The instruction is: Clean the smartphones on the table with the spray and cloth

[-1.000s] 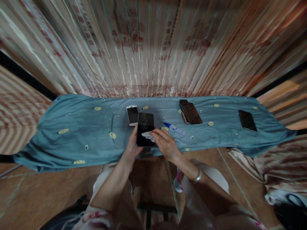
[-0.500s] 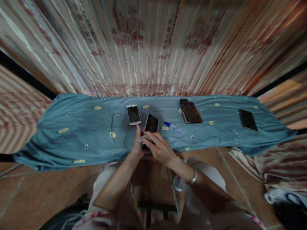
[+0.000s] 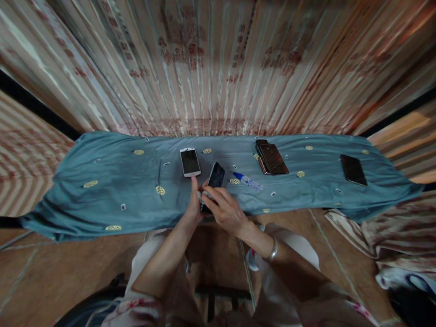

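Observation:
My left hand (image 3: 195, 202) is closed around a dark smartphone (image 3: 216, 175), its thumb pointing up along the left side. The phone is tilted above the front edge of the cloth, and its lower part is largely covered by fingers. My right hand (image 3: 225, 209) pinches a small whitish wipe (image 3: 200, 195) against the phone's lower left edge. Just beyond my left thumb lies a white smartphone (image 3: 190, 162) with a dark screen. To the right of the held phone is a small clear spray bottle (image 3: 250, 182) with a blue top, lying on its side.
A blue patterned cloth (image 3: 143, 172) covers the narrow table. Several dark phones (image 3: 274, 159) lie stacked right of the bottle, and another black phone (image 3: 353, 170) rests near the right end. A pleated curtain (image 3: 211, 68) hangs behind the table.
The held phone has turned slightly so its screen tilts more to the right. My right fingers and the wipe have shifted a little at its left edge.

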The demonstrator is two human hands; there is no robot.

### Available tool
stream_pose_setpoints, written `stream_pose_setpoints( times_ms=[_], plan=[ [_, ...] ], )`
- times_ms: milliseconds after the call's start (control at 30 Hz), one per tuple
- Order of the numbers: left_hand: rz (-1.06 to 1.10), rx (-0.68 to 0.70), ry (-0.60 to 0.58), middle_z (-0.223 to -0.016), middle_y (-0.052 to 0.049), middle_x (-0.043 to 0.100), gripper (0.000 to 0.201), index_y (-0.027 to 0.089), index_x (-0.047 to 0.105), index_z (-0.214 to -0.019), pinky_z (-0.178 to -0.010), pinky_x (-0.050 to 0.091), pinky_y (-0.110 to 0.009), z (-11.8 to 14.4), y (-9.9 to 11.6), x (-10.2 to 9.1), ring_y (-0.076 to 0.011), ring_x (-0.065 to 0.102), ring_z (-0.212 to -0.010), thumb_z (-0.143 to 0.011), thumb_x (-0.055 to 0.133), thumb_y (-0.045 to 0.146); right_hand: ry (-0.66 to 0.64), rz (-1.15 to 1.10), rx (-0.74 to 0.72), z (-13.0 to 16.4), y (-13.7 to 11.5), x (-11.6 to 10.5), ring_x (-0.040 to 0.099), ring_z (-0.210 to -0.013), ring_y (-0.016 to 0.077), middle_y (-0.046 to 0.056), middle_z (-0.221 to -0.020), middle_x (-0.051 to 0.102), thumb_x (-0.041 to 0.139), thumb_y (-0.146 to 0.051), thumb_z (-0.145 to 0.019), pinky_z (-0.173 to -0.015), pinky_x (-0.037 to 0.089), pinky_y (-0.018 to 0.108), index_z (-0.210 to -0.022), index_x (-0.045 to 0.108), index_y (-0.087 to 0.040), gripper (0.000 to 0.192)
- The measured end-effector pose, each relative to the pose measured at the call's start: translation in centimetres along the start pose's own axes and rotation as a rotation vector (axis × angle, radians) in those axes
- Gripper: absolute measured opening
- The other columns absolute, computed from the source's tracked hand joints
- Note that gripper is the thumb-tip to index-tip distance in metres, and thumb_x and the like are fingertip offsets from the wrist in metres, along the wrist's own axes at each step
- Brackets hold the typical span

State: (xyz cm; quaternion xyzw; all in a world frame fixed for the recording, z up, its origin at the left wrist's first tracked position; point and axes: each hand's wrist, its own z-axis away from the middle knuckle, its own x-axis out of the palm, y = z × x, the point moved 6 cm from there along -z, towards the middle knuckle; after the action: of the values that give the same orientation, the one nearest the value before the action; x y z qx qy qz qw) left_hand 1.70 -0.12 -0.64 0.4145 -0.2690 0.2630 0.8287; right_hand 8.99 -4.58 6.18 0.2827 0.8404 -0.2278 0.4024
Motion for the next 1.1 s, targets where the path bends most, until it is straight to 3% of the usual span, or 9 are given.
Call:
stream_pose_setpoints(
  times_ms=[133,267,400,600,933,1100],
  plan=[
    [-0.016,0.019,-0.012,-0.078,-0.007,0.073,0.064,0.013,0.071,-0.105,-0.072,0.055,-0.028,0.1,0.2,0.1,-0.0202,0.07,-0.082,-0.091,0.033,0.063,0.009,0.015,-0.014,0.2,-0.1,0.2,0.053,-0.107,0.0228,0.014,-0.123,0.062,0.038,-0.011,-0.096,-0.093,0.052,0.036,-0.119,0.064,-0.013,0.035],
    [-0.032,-0.042,0.022,-0.082,-0.01,0.074,0.065,0.01,0.069,-0.109,-0.074,0.055,-0.03,0.1,-0.8,0.7,-0.023,0.071,-0.085,-0.093,0.03,0.06,0.036,0.046,0.075,0.1,2.9,-0.1,0.053,-0.111,0.0242,0.013,-0.128,0.06,0.041,-0.009,-0.094,-0.096,0.052,0.04,-0.122,0.063,-0.017,0.036],
    [-0.116,-0.022,-0.012,-0.086,-0.01,0.075,0.056,0.012,0.069,-0.11,-0.065,0.056,-0.028,-0.1,-1.4,0.9,-0.0214,0.071,-0.078,-0.091,0.042,0.057,0.019,0.028,0.185,-0.2,5.9,-0.5,0.051,-0.117,0.0273,0.016,-0.133,0.057,0.041,-0.009,-0.093,-0.101,0.048,0.046,-0.128,0.06,-0.016,0.041],
    [-0.231,-0.023,-0.048,-0.072,-0.009,0.073,0.036,0.009,0.072,-0.097,-0.052,0.053,-0.023,-0.2,-1.7,0.4,-0.0159,0.067,-0.057,-0.086,0.06,0.042,0.087,-0.053,0.301,-0.4,8.5,-1.0,0.054,-0.116,0.0265,0.016,-0.128,0.06,0.036,-0.018,-0.097,-0.101,0.047,0.045,-0.128,0.06,-0.014,0.039],
    [-0.202,-0.032,-0.08,-0.079,-0.014,0.075,0.032,0.008,0.073,-0.092,-0.058,0.058,-0.028,0.4,-0.9,0.8,-0.022,0.072,-0.068,-0.086,0.061,0.037,0.081,-0.236,0.452,0.0,11.2,-0.9,0.063,-0.104,0.0219,0.01,-0.115,0.07,0.046,-0.022,-0.093,-0.094,0.048,0.036,-0.108,0.069,-0.018,0.028],
    [-0.113,-0.076,-0.116,-0.086,-0.016,0.075,0.034,0.007,0.071,-0.1,-0.074,0.06,-0.035,0.8,-0.9,1.2,-0.0261,0.073,-0.084,-0.087,0.06,0.037,0.106,-0.3,0.57,0.6,12.3,-0.4,0.066,-0.092,0.0208,0.007,-0.098,0.073,0.048,-0.023,-0.089,-0.084,0.049,0.032,-0.093,0.073,-0.02,0.025]
  ],
)
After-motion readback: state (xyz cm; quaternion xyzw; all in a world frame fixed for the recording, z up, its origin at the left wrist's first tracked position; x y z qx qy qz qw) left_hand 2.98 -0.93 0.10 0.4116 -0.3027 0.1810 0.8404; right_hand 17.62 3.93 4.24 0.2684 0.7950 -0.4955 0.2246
